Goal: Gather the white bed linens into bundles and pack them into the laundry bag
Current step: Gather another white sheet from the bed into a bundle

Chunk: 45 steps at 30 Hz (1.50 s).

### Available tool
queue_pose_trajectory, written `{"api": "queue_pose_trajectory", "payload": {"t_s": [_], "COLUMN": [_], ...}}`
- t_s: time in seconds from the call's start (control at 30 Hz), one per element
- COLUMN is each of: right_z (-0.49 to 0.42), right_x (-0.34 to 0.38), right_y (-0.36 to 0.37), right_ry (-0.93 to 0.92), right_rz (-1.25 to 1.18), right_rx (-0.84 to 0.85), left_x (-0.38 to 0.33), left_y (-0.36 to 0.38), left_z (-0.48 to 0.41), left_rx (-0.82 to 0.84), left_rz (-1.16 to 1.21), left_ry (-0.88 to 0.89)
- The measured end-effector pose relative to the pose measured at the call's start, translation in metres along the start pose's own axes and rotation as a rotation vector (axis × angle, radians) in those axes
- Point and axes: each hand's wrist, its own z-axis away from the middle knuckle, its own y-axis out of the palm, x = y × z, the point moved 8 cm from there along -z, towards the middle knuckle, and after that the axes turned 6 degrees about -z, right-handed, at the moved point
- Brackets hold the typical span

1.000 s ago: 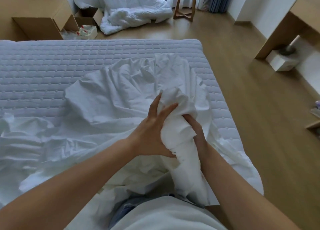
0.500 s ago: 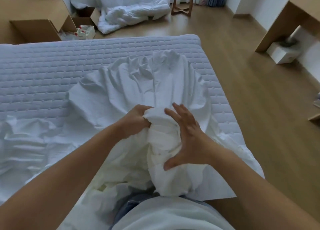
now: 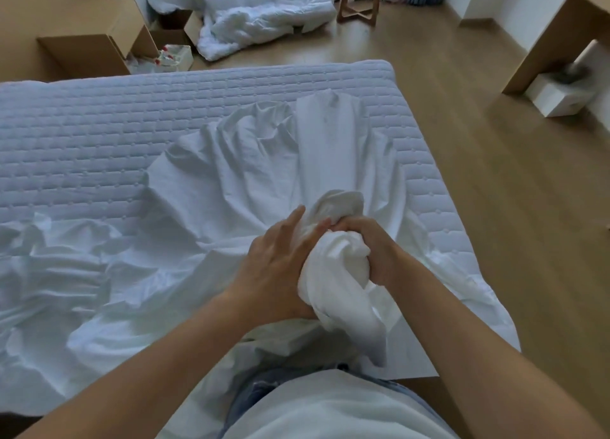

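- Step in hand: gathering. The right hand [image 3: 371, 250] clenches the bunched end of the sheet [image 3: 237, 174]. The left hand [image 3: 274, 267] presses it with straight fingers [image 3: 286, 221].
- The rest of the sheet lies spread on the bed [image 3: 99, 124], reaching its right edge.
- Next move: draw in the loose spread.
- Bare floor [image 3: 495, 207] on the right gives room. No bag is visible.

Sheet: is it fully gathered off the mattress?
No, the right hand grips only a bunched part; most of the sheet lies spread on the mattress.

White sheet [image 3: 264, 161], bunched, on mattress [image 3: 82, 124]
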Motion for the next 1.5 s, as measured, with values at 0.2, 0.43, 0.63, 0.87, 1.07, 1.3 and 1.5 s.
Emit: {"api": "queue_pose_trajectory", "payload": {"t_s": [0.2, 0.43, 0.63, 0.87, 1.07, 1.3, 1.5], "right_z": [0.017, 0.055, 0.032, -0.014, -0.015, 0.001, 0.029], "right_x": [0.003, 0.009, 0.022, 0.004, -0.006, -0.008, -0.004], "right_y": [0.004, 0.039, 0.055, 0.033, 0.048, 0.048, 0.076], "right_ry": [0.068, -0.547, -0.748, -0.235, 0.179, -0.066, -1.000], "right_rz": [0.174, 1.364, 1.187, 0.723, 0.866, 1.081, 1.729], "right_rx": [-0.049, 0.118, 0.187, 0.219, 0.474, 0.239, 0.173], "left_x": [0.006, 0.050, 0.055, 0.056, 0.013, 0.079, 0.082], "left_y": [-0.020, 0.018, 0.021, 0.000, -0.005, 0.032, 0.043], "left_z": [-0.013, -0.025, 0.007, 0.029, 0.034, 0.008, 0.013], "left_rx": [-0.266, 0.282, 0.543, 0.331, -0.183, 0.240, 0.474], "left_rz": [0.247, 1.095, 1.323, 0.568, -0.157, 0.311, 1.308], "left_ry": [-0.017, -0.400, -0.544, -0.380, 0.145, -0.292, -0.389]}}
